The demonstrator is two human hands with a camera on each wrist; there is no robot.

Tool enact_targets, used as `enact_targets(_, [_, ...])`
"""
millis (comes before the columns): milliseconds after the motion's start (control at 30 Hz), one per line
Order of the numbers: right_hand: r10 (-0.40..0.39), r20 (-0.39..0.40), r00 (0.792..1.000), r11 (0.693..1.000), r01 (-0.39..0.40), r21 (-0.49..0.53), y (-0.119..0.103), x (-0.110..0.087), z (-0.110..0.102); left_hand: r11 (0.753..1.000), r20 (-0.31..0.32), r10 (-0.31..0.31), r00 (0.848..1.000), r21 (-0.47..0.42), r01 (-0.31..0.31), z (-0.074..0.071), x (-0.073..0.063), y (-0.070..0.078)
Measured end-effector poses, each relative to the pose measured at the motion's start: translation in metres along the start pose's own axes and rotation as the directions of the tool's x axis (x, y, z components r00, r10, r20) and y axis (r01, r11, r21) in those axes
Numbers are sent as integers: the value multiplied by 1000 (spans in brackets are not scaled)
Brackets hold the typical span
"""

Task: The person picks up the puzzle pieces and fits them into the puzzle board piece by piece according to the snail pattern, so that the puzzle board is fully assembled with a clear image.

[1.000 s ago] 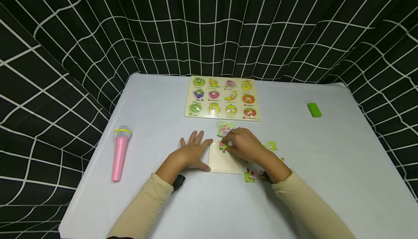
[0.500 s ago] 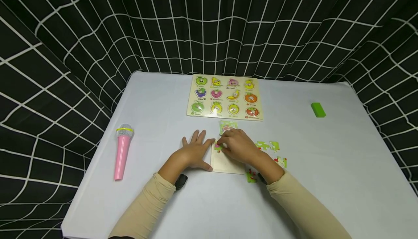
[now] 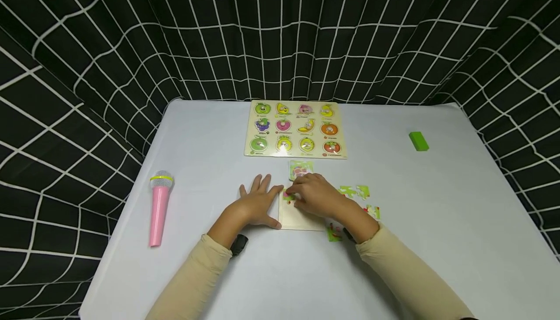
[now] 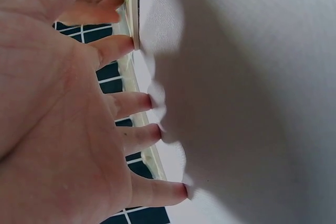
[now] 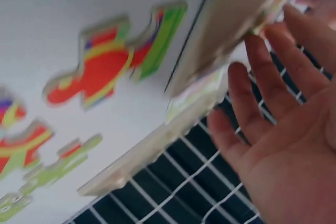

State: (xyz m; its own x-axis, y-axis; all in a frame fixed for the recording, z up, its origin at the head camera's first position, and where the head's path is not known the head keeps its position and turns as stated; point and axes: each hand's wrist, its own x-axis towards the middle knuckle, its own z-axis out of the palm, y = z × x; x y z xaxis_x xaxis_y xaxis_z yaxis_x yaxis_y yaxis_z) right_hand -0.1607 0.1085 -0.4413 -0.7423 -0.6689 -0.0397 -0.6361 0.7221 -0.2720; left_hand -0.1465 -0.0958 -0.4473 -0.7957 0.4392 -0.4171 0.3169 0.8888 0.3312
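Observation:
A pale wooden puzzle tray (image 3: 302, 220) lies in front of the person, with a small green and pink jigsaw piece (image 3: 288, 196) at its far left corner. The right hand (image 3: 319, 196) reaches over the tray and holds this piece between thumb and index finger. Spread wide, the left hand (image 3: 253, 207) rests on the table with its thumb and index fingertips at the tray's left edge. In the right wrist view, a red and green jigsaw piece (image 5: 105, 66) lies beside the tray. The right hand covers the tray's upper right part.
Several loose jigsaw pieces (image 3: 355, 191) lie right of the tray. Beyond it sit a small green picture puzzle (image 3: 300, 168) and a fruit peg board (image 3: 295, 154). A pink toy microphone (image 3: 159, 208) is at left, a green block (image 3: 419, 141) at far right.
The right hand has moved the jigsaw piece left and down into the tray's far left corner. The left hand has stayed at the tray's edge. The head view has shifted slightly.

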Motion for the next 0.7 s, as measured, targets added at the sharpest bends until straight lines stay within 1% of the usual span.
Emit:
enact_targets(67, [-2, -4, 1000, 999, 3, 38, 4, -3, -5, 1000, -1, -5, 1000, -5, 5, 0, 0, 0])
enact_targets(133, [16, -22, 1000, 997, -14, 74, 12, -7, -11, 1000, -1, -6, 1000, -13, 6, 0, 0, 0])
enact_targets(233, [73, -55, 996, 994, -68, 85, 26, -20, -19, 1000, -8, -1, 1000, -23, 1, 0, -1, 1])
enact_targets(367, [155, -68, 986, 985, -150, 82, 44, -42, -26, 1000, -19, 6, 1000, -19, -6, -1, -2, 2])
enact_targets(533, [230, -75, 970, 971, -224, 80, 62, -65, -27, 1000, -20, 4, 1000, -12, -4, -2, -2, 3])
enact_targets(700, [282, -80, 956, 959, -278, 60, 74, -80, -22, 1000, -21, 4, 1000, -18, -5, 0, -1, 2])
